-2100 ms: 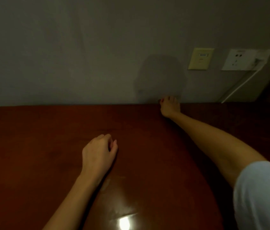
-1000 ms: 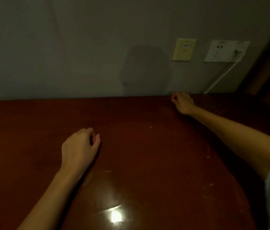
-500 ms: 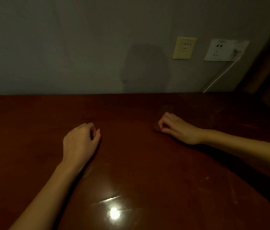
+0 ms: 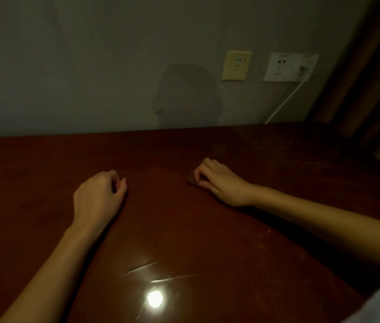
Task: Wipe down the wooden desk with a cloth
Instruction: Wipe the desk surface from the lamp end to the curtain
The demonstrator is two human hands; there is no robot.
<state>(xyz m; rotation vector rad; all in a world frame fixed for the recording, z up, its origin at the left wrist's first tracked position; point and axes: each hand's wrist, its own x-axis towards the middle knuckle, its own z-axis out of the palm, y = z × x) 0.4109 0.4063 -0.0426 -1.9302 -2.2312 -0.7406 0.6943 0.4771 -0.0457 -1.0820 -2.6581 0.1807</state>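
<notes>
The dark red-brown wooden desk (image 4: pixel 184 229) fills the lower half of the head view and shines under a lamp reflection. My right hand (image 4: pixel 221 183) lies on it right of centre, fingers curled and pinching a small dark wad of cloth (image 4: pixel 190 179) against the surface. Only a corner of the cloth shows past the fingertips. My left hand (image 4: pixel 98 197) rests on the desk left of centre, fingers loosely curled, with nothing visible in it.
A grey wall (image 4: pixel 91 66) runs along the desk's back edge. It carries a yellowish plate (image 4: pixel 237 65) and a white socket (image 4: pixel 284 66), whose white cable (image 4: pixel 284 101) drops behind the desk. Brown curtains (image 4: pixel 371 89) hang at the right.
My right hand has slid from the desk's back edge by the wall toward me and leftward to the middle. My left hand has stayed where it was.
</notes>
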